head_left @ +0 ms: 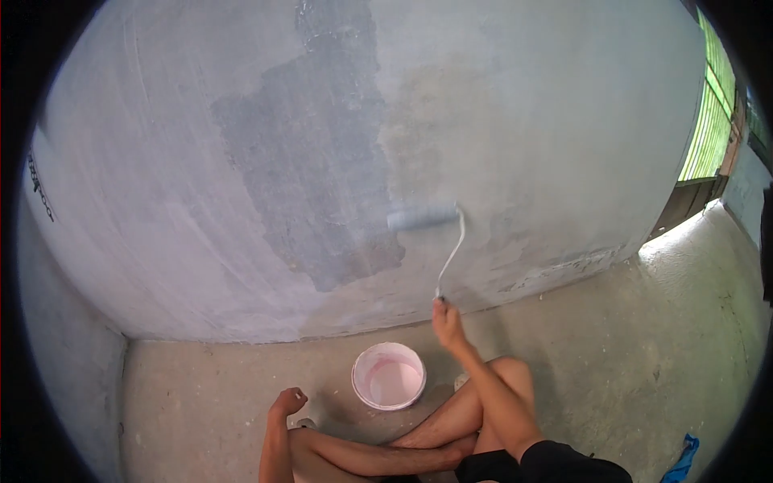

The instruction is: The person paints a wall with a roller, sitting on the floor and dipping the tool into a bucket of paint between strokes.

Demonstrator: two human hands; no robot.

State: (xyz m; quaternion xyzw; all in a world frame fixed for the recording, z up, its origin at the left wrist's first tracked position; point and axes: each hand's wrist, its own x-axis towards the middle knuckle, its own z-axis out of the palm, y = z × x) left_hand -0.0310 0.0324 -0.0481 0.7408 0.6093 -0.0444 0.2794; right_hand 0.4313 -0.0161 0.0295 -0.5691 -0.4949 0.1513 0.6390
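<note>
In the head view, your right hand [448, 326] is wrapped round the paint roller [423, 216], which is up at the wall [555, 121], above its bottom edge. Your left hand [290, 402] is curled; I can't tell how tightly. The bucket [389, 407] sits between your hands, near the floor's [660, 346] edge by the wall. Wide floor runs right, past your knee [515, 373].

Bucket [387, 406] smooth plast.; wall [523, 161] matt; flr [612, 346] matt conc.; roller rod [463, 231] metal-look.
</note>
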